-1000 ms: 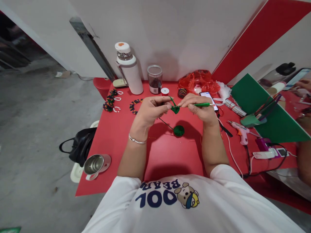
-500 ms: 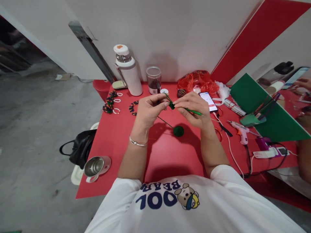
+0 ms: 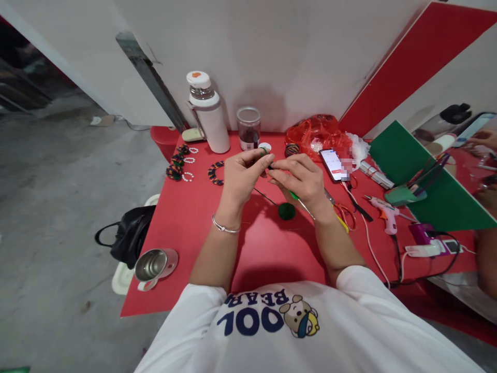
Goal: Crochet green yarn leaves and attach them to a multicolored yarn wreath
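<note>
My left hand is closed, its thumb and fingertips pinching a small green crocheted piece that is mostly hidden. A loop of green yarn runs over its index finger. Close by on the right, my right hand is closed around a crochet hook with a green handle. The hook's metal end sticks out below the palm, pointing down to the right, and the right fingertips meet the piece at the left thumb. A dark green ball of yarn lies on the table below, with a strand leading up to the hands.
On the red table are a white bottle, a jar, a mug, a braided band, bead-trimmed yarn pieces, a phone, scissors and a glue gun with cables. Another person's arm is at the right edge.
The crochet hook has turned in my right hand: its metal end now points down toward the wrist, away from the piece. My right fingers have moved closer to my left fingertips.
</note>
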`<state>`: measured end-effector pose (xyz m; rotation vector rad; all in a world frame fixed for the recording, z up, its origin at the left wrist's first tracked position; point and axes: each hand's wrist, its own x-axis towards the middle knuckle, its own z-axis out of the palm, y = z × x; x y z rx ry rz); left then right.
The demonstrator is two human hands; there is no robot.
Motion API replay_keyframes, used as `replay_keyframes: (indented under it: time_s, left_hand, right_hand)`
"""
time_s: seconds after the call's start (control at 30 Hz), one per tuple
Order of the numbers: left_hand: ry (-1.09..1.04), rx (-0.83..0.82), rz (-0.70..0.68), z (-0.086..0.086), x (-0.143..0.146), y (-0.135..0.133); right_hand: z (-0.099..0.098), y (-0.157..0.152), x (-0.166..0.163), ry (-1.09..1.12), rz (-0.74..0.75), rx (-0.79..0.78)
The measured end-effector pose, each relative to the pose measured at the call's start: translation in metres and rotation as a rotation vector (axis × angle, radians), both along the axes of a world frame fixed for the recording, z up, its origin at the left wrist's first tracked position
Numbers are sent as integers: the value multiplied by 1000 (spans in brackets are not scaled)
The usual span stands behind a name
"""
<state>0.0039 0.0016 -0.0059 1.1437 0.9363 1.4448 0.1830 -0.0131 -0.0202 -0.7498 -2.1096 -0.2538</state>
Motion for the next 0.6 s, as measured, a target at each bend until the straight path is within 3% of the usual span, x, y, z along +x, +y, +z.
replay_keyframes:
  time_s: [0.13,0.27,0.6]
  left_hand:
    - [-41,-22,-18,-2,-2,1]
    - [-28,-49,9,-2,-3,2]
    - [-109,11,86,-5,7,-1]
  right_hand:
    - [-2,1,0,2,-31,64]
    - [-4,3,2,4,-28,29]
    - [-11,7,1,75,-62,99]
